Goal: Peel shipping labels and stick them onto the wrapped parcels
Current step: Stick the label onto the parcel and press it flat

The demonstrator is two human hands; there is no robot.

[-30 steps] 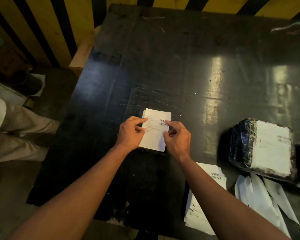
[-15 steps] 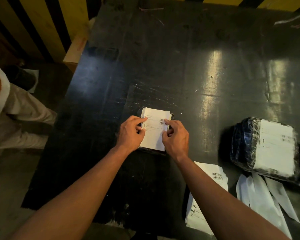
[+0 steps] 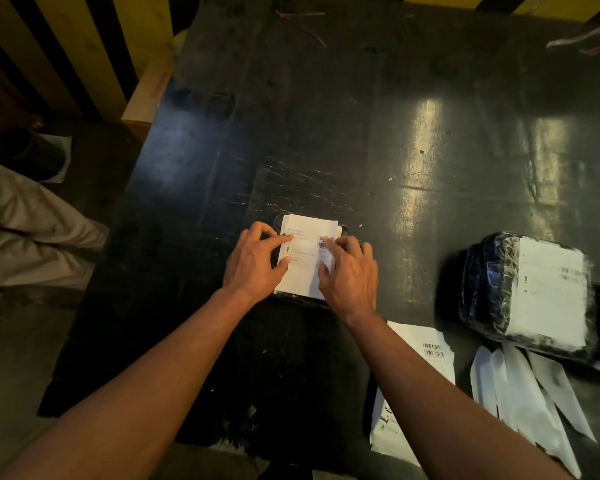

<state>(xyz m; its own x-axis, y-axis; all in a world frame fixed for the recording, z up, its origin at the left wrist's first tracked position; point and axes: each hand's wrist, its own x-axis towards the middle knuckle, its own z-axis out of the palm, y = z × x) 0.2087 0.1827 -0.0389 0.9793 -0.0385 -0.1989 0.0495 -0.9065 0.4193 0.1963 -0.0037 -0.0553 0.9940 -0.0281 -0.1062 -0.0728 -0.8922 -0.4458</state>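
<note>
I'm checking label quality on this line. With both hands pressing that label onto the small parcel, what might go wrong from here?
1. The label nearly covers the small parcel, so its edges may overhang or wrinkle.
2. The right hand has fingertips on the barcode; rubbing could smudge or crease it.
3. The label stack and loose backing strips lie near the right forearm, which might sweep them off the table.

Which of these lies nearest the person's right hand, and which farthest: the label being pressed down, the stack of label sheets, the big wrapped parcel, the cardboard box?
From the right hand:
1. Label being pressed down, under its fingertips, on the small parcel.
2. Stack of label sheets, just behind, by the near table edge.
3. Big wrapped parcel, off to the right.
4. Cardboard box, far left corner.
</note>
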